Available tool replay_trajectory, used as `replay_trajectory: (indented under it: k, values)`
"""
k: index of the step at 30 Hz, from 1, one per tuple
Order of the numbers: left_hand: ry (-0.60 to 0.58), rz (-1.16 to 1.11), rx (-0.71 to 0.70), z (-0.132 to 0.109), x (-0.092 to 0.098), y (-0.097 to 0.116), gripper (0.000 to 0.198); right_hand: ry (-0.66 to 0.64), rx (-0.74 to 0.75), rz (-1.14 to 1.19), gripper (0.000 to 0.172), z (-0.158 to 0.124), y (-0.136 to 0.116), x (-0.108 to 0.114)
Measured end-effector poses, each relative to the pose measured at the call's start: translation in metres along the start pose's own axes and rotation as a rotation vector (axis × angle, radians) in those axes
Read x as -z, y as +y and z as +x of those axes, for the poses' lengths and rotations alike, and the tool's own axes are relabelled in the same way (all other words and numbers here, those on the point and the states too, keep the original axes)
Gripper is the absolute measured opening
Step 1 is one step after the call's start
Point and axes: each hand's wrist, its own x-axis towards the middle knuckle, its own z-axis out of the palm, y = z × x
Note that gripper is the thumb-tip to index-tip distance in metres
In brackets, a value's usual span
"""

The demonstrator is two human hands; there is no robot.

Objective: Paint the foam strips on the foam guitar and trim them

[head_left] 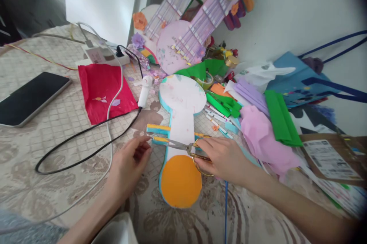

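My right hand [220, 158] grips scissors [187, 147] by their gold-coloured loop handles. Their slightly parted blades point left, over a cutout's narrow neck, with the tips by a short yellow-and-blue strip [160, 139]. The flat cutout [182, 123] has a white rounded top, a white neck and blue edges. An orange disc [181, 181] covers its lower round end. Another yellow-topped strip [158, 127] sticks out from the neck just above. My left hand [129, 163] is closed, its fingertips pinched beside the lower strip's left end; what they hold, if anything, is too small to make out.
A white glue gun [145, 91] with a black cable lies beside red crepe paper [106, 91]. A phone [31, 96] rests at left. Green paper [282, 117], pink paper [263, 137] and a blue bag [301, 77] crowd the right. Decorated guitar-shaped crafts [174, 45] stand behind.
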Motion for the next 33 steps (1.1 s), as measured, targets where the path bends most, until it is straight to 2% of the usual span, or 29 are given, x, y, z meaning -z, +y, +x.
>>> replay_trajectory:
  k: [5, 13, 19, 26, 33]
  values:
    - [-0.024, 0.055, -0.040, 0.001, 0.002, 0.001, 0.027, 0.040, 0.044, -0.033, 0.017, 0.013, -0.003, -0.004]
    - [-0.041, 0.089, -0.076, 0.001, 0.002, 0.000, 0.026, 0.003, 0.036, -0.026, 0.021, 0.021, -0.011, -0.006]
    - [-0.062, 0.087, -0.088, 0.004, 0.005, 0.000, 0.025, -0.072, -0.172, 0.101, 0.017, 0.015, -0.024, -0.002]
    - [-0.104, 0.093, -0.147, 0.004, 0.008, -0.003, 0.030, -0.140, -0.336, 0.342, 0.012, 0.006, -0.057, 0.013]
    - [-0.170, 0.139, -0.213, 0.012, 0.009, -0.005, 0.034, -0.002, -0.500, 0.438, 0.016, -0.013, -0.074, 0.006]
